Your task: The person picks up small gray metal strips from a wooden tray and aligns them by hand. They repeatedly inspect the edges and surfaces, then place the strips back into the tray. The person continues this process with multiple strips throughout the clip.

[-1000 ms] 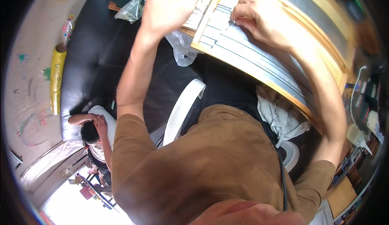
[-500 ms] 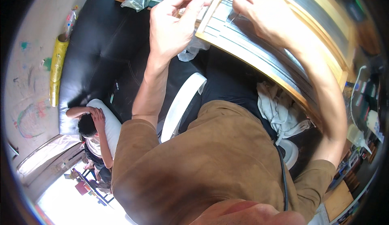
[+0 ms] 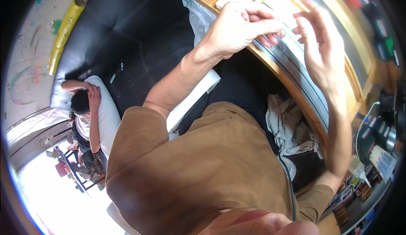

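Both hands hover over a wooden frame point(image 3: 353, 72): left hand point(image 3: 234, 25) with fingers curled, pinching something too small to tell; right hand point(image 3: 319, 51) loosely open, empty.

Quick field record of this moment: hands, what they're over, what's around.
left hand: raised over the frame's edge, fingers curled toward the right hand; nothing clearly in its grip
right hand: raised, fingers spread, apart from the left
under the hands: wooden frame with a grey ribbed panel
near the lap: crumpled white cloth
left of the frame: black sofa, another person lying on it
on the floor by the sofa: yellow roll
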